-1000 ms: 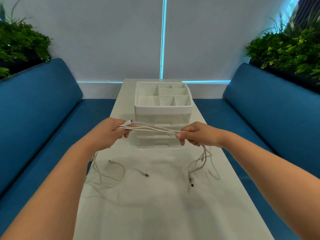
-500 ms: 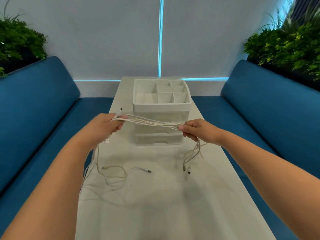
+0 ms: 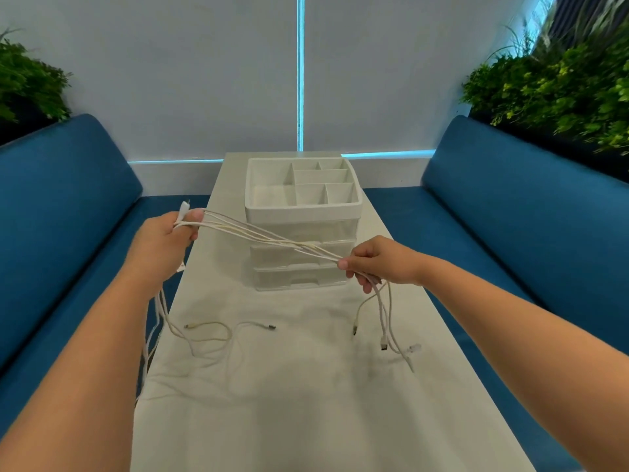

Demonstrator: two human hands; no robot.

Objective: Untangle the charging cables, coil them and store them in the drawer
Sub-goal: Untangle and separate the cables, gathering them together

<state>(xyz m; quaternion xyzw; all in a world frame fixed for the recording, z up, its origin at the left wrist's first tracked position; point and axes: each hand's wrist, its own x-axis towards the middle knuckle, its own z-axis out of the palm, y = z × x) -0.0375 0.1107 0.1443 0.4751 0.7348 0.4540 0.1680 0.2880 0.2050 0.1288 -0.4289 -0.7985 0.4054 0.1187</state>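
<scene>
Both hands pinch the cables [image 3: 262, 237] (white, tangled): left hand [image 3: 160, 247] at 10 o'clock, right hand [image 3: 377, 262] at 3.

White cables [image 3: 258, 237] stretched in the air in front of a white drawer box [image 3: 301, 229].

The cables are thin and white, bunched together in a line that slopes down from left to right. Loose ends hang down at both sides. Some ends lie in loops on the table, with small plugs at the tips. The drawer box stands upright behind them. It has an open tray with little sections on top and closed see-through drawers below.
</scene>
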